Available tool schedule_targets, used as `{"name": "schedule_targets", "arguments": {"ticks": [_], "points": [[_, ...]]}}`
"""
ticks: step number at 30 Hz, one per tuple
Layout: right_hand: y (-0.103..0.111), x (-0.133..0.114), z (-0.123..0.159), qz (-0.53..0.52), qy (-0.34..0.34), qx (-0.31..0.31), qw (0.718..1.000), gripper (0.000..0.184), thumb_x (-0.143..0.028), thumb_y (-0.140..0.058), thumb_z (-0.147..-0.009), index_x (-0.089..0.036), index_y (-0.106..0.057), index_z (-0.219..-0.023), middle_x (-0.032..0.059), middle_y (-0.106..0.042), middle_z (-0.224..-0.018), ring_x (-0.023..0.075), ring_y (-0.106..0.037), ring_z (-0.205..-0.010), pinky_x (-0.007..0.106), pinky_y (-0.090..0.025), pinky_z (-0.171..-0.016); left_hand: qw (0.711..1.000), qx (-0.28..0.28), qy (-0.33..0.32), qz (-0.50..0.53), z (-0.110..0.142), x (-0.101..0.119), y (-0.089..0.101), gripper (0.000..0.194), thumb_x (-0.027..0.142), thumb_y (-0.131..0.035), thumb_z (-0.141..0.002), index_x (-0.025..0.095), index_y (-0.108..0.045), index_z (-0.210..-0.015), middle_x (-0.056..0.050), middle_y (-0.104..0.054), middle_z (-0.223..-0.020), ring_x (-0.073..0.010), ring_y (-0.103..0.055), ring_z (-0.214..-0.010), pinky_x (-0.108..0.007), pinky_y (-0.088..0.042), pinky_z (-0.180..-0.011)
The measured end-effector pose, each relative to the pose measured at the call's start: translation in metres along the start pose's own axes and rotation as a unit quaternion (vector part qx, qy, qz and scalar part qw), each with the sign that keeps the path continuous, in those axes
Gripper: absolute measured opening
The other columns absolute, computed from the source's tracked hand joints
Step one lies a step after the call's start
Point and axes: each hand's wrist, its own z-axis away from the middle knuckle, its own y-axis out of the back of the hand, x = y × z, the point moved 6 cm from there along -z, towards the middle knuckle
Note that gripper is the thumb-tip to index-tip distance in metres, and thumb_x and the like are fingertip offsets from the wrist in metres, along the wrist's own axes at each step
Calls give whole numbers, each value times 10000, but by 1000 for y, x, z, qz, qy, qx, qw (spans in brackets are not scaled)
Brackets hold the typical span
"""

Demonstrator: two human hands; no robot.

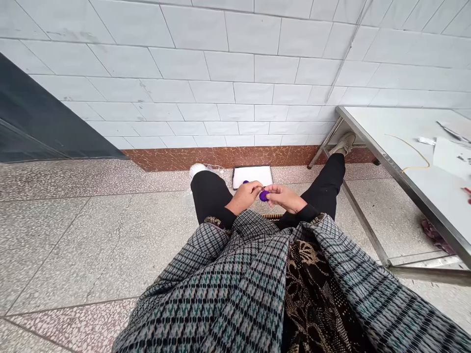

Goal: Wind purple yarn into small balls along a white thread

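Observation:
Between my knees, my right hand [282, 196] grips a small rounded purple piece [264, 196] with ridges that look like wound cord. My left hand [247, 195] is close beside it, thumb and fingers pinched together near the piece's upper edge. What lies in that pinch is too small to make out. A second bit of purple [246, 182] shows just past my left hand; I cannot tell whether it is held or joined to the first. Beyond both hands, a shallow white tray with a dark rim [272, 177] lies on the floor.
To the right stands a metal-framed table [405, 147] bearing a yellow cord [417, 149], tweezers-like tools [452, 131] and paper. A white bundle [197, 169] with thin cord is by my left knee. The tiled wall [235, 93] is close ahead; a dark panel [44, 117] stands left.

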Motion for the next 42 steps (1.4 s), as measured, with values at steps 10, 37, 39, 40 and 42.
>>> {"name": "schedule_targets", "arguments": {"ticks": [10, 37, 39, 40, 42], "points": [[23, -1, -9, 90, 53, 137, 985, 230, -176, -767, -653, -170, -648, -851, -26, -651, -691, 90, -554, -584, 223, -463, -557, 980, -132, -110, -102, 9, 22, -23, 204, 181, -521, -936, 194, -674, -801, -39, -712, -844, -195, -651, -828, -289, -488, -794], [3, 11, -3, 55, -21, 4, 998, 248, -144, -800, -650, -167, -660, -854, -20, -680, -712, 92, -570, -582, 231, -483, -578, 994, -1, -88, -63, 3, 13, 8, 198, 192, -505, -948, 184, -605, -777, -33, -619, -808, -180, -592, -796, -296, -478, -789], [1, 4, -1, -7, 5, 1, 1000, 302, -217, -836, -659, -181, -649, -893, -13, -694, -769, 101, -606, -627, 252, -526, -646, 998, 16, -47, -46, 1, 2, 6, 204, 197, -509, -946, 182, -580, -755, -20, -605, -770, -173, -579, -768, -285, -467, -754], [4, 0, 0, -34, 26, 17, 999, 334, -249, -850, -660, -189, -636, -910, -12, -691, -792, 104, -618, -650, 260, -539, -674, 999, 12, -33, -38, 1, -2, 2, 207, 195, -509, -945, 181, -574, -749, -14, -600, -753, -169, -574, -752, -279, -462, -738], [12, -6, -1, -69, 66, 65, 993, 395, -284, -863, -659, -203, -613, -954, -12, -680, -845, 104, -623, -677, 269, -550, -705, 998, -32, -39, -32, 3, -2, -13, 208, 183, -514, -938, 180, -568, -737, -8, -598, -738, -164, -570, -738, -273, -457, -727]]}}
